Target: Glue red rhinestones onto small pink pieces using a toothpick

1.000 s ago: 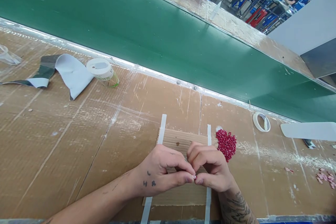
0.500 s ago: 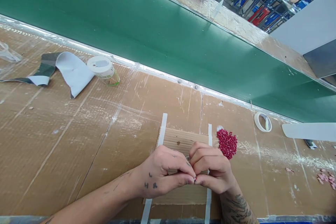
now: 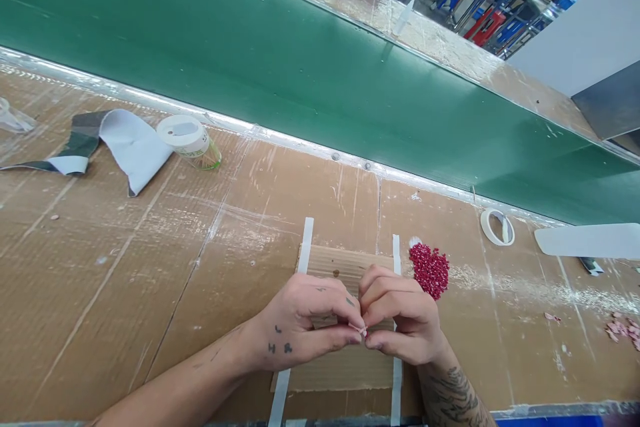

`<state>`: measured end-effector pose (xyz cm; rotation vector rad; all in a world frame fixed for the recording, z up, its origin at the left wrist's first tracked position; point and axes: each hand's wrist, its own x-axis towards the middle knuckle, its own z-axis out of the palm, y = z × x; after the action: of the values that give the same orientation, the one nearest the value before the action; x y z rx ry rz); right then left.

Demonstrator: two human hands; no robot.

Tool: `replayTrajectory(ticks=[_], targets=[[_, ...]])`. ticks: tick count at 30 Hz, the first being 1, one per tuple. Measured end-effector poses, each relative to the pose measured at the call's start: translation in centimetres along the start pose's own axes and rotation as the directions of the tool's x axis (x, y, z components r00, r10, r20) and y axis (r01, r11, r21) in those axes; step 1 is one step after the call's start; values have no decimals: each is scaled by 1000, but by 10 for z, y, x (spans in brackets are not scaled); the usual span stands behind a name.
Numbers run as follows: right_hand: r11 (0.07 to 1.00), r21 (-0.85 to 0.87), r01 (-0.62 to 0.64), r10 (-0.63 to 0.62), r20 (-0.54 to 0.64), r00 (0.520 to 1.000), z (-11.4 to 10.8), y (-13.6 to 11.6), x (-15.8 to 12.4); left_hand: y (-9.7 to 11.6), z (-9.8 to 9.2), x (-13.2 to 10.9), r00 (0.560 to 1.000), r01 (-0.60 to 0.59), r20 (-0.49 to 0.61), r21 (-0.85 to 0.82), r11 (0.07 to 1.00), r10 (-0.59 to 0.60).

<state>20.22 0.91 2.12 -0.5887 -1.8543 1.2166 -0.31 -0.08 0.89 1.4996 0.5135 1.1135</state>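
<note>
Left hand (image 3: 305, 323) and right hand (image 3: 400, 313) both pinching small pink piece (image 3: 363, 330) between fingertips, above cardboard sheet (image 3: 340, 267); sheet taped to tabletop (image 3: 125, 293), seemingly against sliding; crimson pellets (image 3: 429, 271) heaped just beside, within reach.

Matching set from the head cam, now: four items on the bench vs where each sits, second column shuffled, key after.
Items:
1. Small pink piece
2. Red granule pile
3. Cardboard square
4. Lidded round tub

Places:
A. Beneath both hands, between white tape strips
B. Pinched between the left hand and right hand
C. Just right of the cardboard square
D. Far left, beside a curled white sheet

Pairs: 1-B, 2-C, 3-A, 4-D
</note>
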Motion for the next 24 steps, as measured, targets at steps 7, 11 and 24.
replayTrajectory(ticks=[7,11,24], targets=[[1000,-1,-2,2,25,1000,-1,0,-1,1,0,-1,1000,-16,-1,-6,1000,16],[1000,8,-11,11,29,1000,-2,0,-1,0,0,-2,1000,-2,4,-9,1000,2],[997,46,-57,52,101,994,-4,0,0,-1,-1,-3,998,-23,51,4,1000,22]])
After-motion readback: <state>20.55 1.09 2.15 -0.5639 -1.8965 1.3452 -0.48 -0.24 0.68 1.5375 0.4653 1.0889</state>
